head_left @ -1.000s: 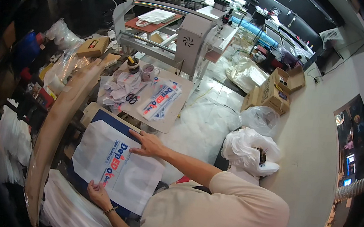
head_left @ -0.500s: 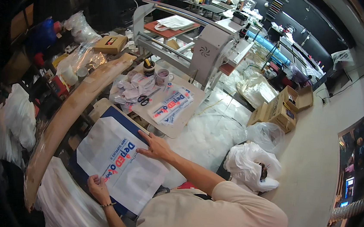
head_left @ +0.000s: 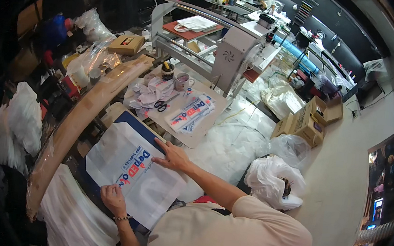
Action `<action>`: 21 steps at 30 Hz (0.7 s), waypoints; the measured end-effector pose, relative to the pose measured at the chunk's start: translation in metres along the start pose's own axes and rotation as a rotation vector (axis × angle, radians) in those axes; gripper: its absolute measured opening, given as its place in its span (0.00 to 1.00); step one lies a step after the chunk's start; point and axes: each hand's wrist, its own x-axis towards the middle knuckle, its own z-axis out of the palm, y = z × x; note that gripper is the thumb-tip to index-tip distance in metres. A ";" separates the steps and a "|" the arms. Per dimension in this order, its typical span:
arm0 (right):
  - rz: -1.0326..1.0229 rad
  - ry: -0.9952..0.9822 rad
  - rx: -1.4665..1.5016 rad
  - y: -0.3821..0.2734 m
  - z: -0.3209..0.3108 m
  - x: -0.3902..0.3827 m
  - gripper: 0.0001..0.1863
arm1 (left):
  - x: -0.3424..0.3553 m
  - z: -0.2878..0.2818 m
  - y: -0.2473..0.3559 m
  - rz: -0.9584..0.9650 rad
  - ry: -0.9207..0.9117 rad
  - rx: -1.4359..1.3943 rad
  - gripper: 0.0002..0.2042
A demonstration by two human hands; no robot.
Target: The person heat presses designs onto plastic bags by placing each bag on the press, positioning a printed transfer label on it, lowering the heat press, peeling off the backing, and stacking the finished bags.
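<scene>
A white fabric piece (head_left: 153, 199) with blue and red printed lettering lies flat over a dark blue board (head_left: 90, 179). On its upper right part rests my right hand (head_left: 173, 155), fingers spread and pressing beside the print. At the lower left end of the lettering is my left hand (head_left: 113, 201), its fingertips pinched together. Whatever they hold, if anything, is too small to make out. Just beyond the board, a beige tabletop (head_left: 188, 140) carries a stack of printed transfer sheets (head_left: 190, 114), black-handled scissors (head_left: 161, 105) and crumpled film scraps (head_left: 152, 90).
A mug (head_left: 183, 81) and a pen cup (head_left: 167, 70) stand at the tabletop's far edge, before a grey press machine (head_left: 231, 55). A long taped cardboard strip (head_left: 83, 113) runs along the left. White bundles (head_left: 274, 181) and cardboard boxes (head_left: 307, 121) lie right. Another person (head_left: 266, 0) is far back.
The view has shifted slightly. My left hand has moved a little up along the print's lower end, still pinched; my right hand stays flat on the fabric.
</scene>
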 end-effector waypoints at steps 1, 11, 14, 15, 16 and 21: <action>0.000 -0.001 -0.001 -0.001 -0.001 -0.001 0.50 | -0.001 0.002 0.000 -0.087 -0.031 -0.078 0.05; -0.007 0.002 0.008 -0.001 -0.005 -0.002 0.50 | 0.012 -0.009 0.009 -0.031 -0.251 -0.158 0.03; -0.012 0.008 -0.002 -0.003 -0.003 -0.002 0.49 | 0.013 -0.007 0.001 -0.053 -0.100 -0.181 0.04; -0.019 0.007 -0.008 -0.003 -0.002 -0.001 0.49 | 0.016 -0.006 0.001 -0.099 -0.008 -0.156 0.04; -0.017 0.007 -0.009 -0.002 -0.002 -0.001 0.49 | 0.017 -0.007 0.006 -0.145 0.084 -0.131 0.04; -0.002 -0.013 0.002 -0.002 -0.005 -0.001 0.49 | 0.015 -0.009 0.008 0.079 -0.345 -0.115 0.05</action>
